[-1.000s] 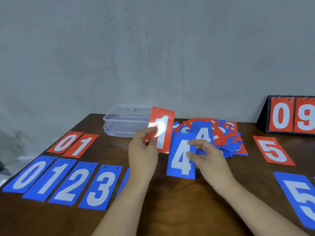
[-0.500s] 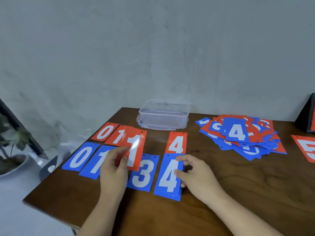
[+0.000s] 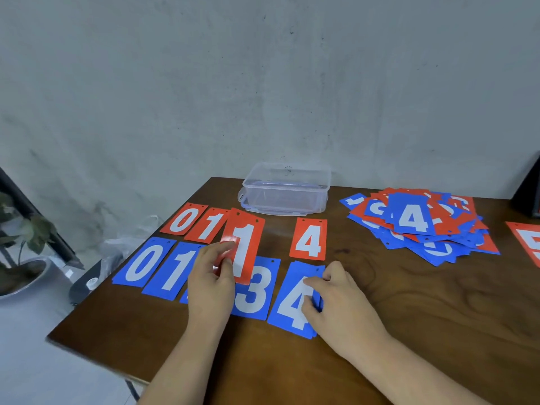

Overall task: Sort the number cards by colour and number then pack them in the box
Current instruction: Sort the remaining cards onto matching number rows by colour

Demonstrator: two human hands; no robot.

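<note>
Leaves of a plant (image 3: 27,229) show at the left edge, off the table (image 3: 438,331). On the table's left part lie two rows of cards. The far row starts with red 0 (image 3: 184,219) and a flat red 1 (image 3: 211,226), side by side. The near row starts with blue 0 (image 3: 144,263) and blue 1 (image 3: 175,271), also side by side.

Next comes the left hand (image 3: 210,285), fingers curled, thumb on the card face. It pinches the held red 1 (image 3: 247,247) by its near left part. That card is tilted up off the table, over the gap right of the flat red 1, and covers the far left corner of blue 3 (image 3: 254,290). The hand hides whatever lies between blue 1 and blue 3.

Blue 4 (image 3: 290,308) lies just right of blue 3, flat on the table. The right hand (image 3: 339,302) grasps it at its right edge, thumb and forefinger curled over the white digit. Red 4 (image 3: 309,239) lies just beyond it, in the far row.

A clear box (image 3: 285,190) stands at the far edge by the wall – open, with no cards inside.

Further right a loose pile (image 3: 438,238) of red and blue cards is heaped, a blue 4 uppermost. A red 5 (image 3: 530,241) is cut off by the right edge.
</note>
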